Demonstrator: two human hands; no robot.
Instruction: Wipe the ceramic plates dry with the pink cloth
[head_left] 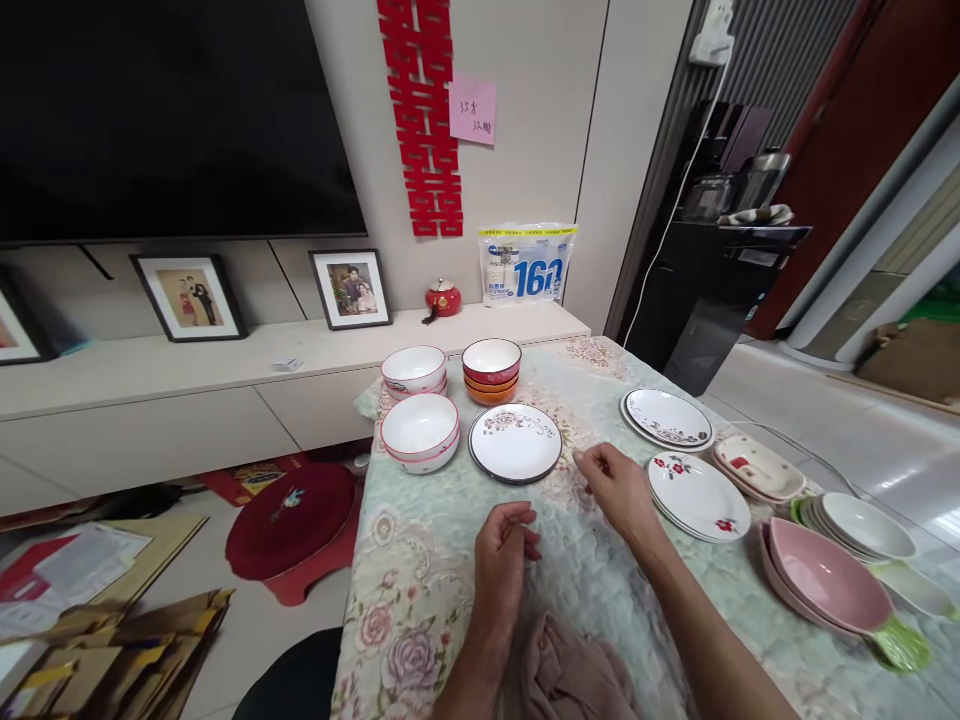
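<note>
My left hand (504, 562) hovers over the flowered tablecloth (420, 570), its fingers loosely bent and apart, holding nothing. Just beyond it lies a stack of dark-rimmed white plates (519, 445) with a brown flower print. To the right of that stack is my right hand (619, 488), fingers curled in and nothing visible in them. Beside its wrist sit white plates with red flowers (697, 500). Two stacks of pink-rimmed white bowls, a rear one (414, 368) and a front one (421, 430), stand left, near a stack of red and orange bowls (491, 370).
On the right are oval plates (667, 418), squarish dishes (757, 468), pink leaf-handled bowls (829, 575) and small white bowls (866, 525). Brown cloth (574, 675) lies at the near edge. A white cabinet (330, 350) borders the far side; a red stool (292, 520) stands left.
</note>
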